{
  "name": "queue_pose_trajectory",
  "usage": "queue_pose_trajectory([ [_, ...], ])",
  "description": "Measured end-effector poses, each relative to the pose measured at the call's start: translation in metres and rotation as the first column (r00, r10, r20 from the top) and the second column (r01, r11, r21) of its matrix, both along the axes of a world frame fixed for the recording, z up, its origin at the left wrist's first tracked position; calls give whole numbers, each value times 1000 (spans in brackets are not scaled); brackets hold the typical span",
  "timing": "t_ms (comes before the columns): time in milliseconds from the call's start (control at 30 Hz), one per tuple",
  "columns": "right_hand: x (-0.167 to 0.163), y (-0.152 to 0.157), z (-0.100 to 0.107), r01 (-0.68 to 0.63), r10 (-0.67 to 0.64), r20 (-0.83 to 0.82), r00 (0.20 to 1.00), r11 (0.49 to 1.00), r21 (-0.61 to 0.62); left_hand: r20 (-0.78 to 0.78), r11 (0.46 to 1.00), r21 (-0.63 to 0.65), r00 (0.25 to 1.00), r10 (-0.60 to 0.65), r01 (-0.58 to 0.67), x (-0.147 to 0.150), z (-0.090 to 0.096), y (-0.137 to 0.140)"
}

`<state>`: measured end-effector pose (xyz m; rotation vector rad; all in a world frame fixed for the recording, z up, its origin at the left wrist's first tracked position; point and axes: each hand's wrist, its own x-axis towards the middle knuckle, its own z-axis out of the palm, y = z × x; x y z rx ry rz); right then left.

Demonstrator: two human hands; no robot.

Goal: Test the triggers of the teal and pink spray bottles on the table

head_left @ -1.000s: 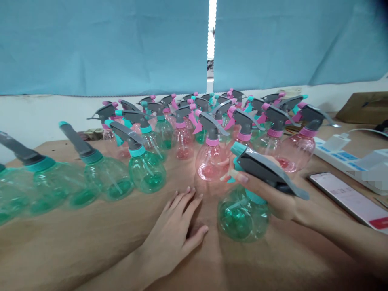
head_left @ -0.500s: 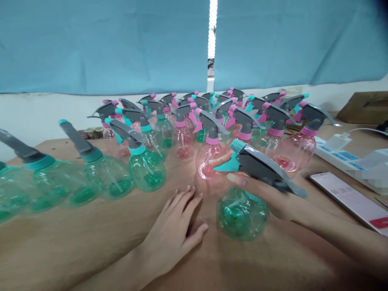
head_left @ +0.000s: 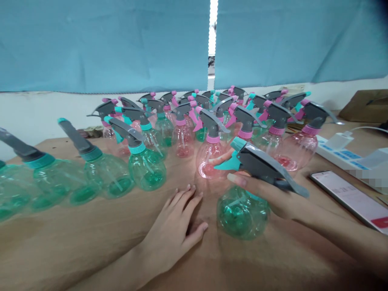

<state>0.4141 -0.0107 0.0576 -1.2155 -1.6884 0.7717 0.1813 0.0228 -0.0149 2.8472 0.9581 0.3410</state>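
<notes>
My right hand (head_left: pixel 266 194) is closed around the neck of a green spray bottle (head_left: pixel 242 216) with a grey head and a turquoise trigger. Its thumb shows on the near side; the other fingers are partly hidden behind the trigger. The bottle stands upright on the wooden table (head_left: pixel 100 246). Left of it, my left hand (head_left: pixel 172 230) rests palm down on the tabletop, fingers stretched out, holding nothing. Just behind the held bottle stands a pink spray bottle (head_left: pixel 209 157). A green spray bottle (head_left: pixel 148 169) is beyond my left fingertips.
More green spray bottles (head_left: pixel 109 176) form a row at the left. Pink and green bottles crowd the back. At the right lie a phone (head_left: pixel 345 198) and a white power strip (head_left: pixel 348 155) with plugs. A cardboard box (head_left: pixel 363 106) sits at the back right, below a blue curtain (head_left: pixel 106 44).
Almost nothing differs. Both hands and the held spray bottle keep their places; the view has shifted very slightly.
</notes>
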Motion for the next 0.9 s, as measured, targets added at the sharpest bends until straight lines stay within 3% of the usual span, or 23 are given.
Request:
queue_pose_trajectory([
  [533, 3, 0, -2, -32, 32, 8, 999, 997, -73, -17, 1000, -5, 1000, -5, 5, 0, 1, 0],
  [900, -1, 0, -1, -4, 3, 17, 1000, 1000, 8, -12, 1000, -10, 1000, 1, -1, 0, 1, 0],
])
